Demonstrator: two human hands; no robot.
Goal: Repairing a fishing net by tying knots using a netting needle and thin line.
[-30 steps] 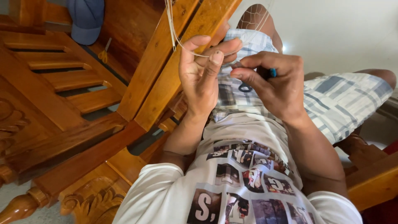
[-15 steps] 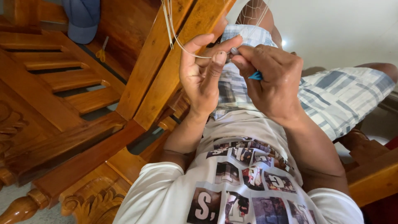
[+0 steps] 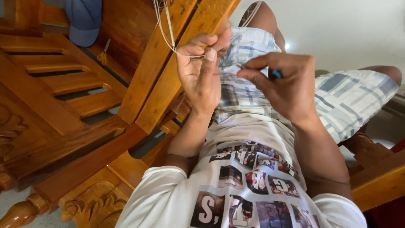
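My left hand is raised in front of my lap, with thumb and fingers pinching thin pale twine that runs up along a wooden beam. My right hand is close beside it, fingers closed around a small blue tool of which only the tip shows. Fine net threads hang near the top over my knee. I sit in plaid shorts and a white printed shirt.
Carved wooden furniture with slats fills the left side. A blue cap lies at the top left, with a small yellow-handled tool just below it. A wooden armrest is at the right, pale floor beyond.
Both hands have shifted slightly. My right hand drew a little away to the right from my left hand, and the blue tool now shows only as a tip.
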